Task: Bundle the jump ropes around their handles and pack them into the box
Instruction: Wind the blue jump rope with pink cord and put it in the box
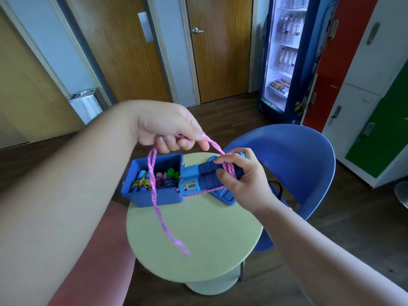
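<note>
My right hand grips two blue jump-rope handles side by side, with a few turns of pink rope around them. Above and to the left, my left hand pinches the pink rope, whose doubled loose length hangs down over the table. Just behind the handles stands an open blue box holding several bundled ropes with coloured handles. The box's blue lid lies on the table under the handles.
The round pale green table carries the box. A blue chair stands close on the right. Wooden doors, a drinks fridge and coloured lockers line the far side of the room.
</note>
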